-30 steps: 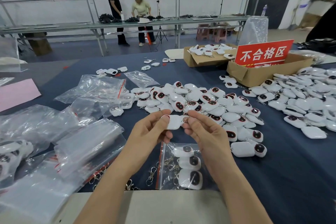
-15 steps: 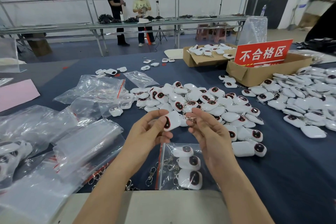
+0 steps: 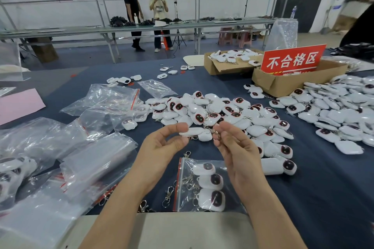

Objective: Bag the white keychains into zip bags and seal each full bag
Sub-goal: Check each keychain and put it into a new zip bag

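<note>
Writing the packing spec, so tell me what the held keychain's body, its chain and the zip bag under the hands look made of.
The held keychain: seemingly moulded white plastic, smooth and glossy, with soft highlights along its edge. Its chain: metal, probably plated; silvery, shiny small links. The zip bag: thin clear plastic film, glossy and wrinkled, contents showing through, red zip strip.

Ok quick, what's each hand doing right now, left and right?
Left hand: holding a white keychain, pinched between thumb and fingers.
Right hand: pinching that keychain's metal chain in its fingertips.
</note>
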